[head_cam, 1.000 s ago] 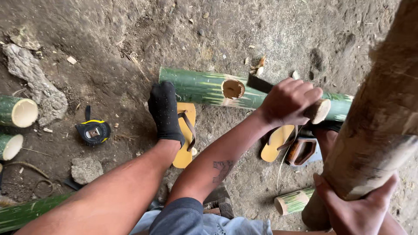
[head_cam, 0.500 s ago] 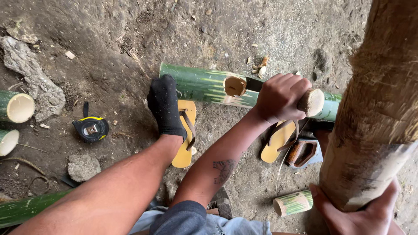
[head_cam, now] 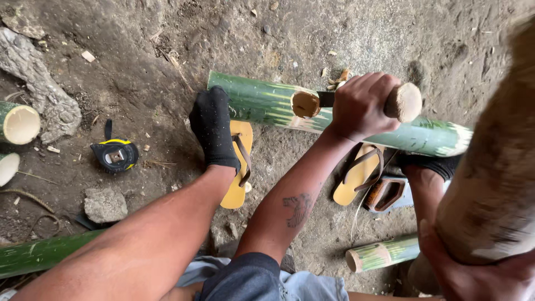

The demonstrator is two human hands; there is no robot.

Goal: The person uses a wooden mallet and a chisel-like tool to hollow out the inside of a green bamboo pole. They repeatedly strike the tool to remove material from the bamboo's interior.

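A green bamboo pole (head_cam: 256,100) lies across the dirt floor, with a notch (head_cam: 305,103) cut into its side. My left hand (head_cam: 362,106) is closed round the wooden handle (head_cam: 407,102) of a tool whose dark blade (head_cam: 326,99) sits at the notch. My right hand (head_cam: 479,276), at the bottom right, grips a thick wooden club (head_cam: 490,184), blurred and held above the tool. My left foot, in a black sock (head_cam: 214,128), presses against the pole over a yellow sandal (head_cam: 239,178). My right foot's sock (head_cam: 434,164) is by the pole's right end.
A black and yellow tape measure (head_cam: 115,155) and a stone (head_cam: 105,204) lie at the left. Cut bamboo ends (head_cam: 19,124) sit at the left edge, a green pole (head_cam: 39,253) at bottom left, a short bamboo piece (head_cam: 382,253) near my knees. A second sandal (head_cam: 359,175) lies beside a small wooden object (head_cam: 390,193).
My left hand has shifted a little on the handle, so the handle's round end now shows. The club has moved and is blurred. My feet stay on the pole.
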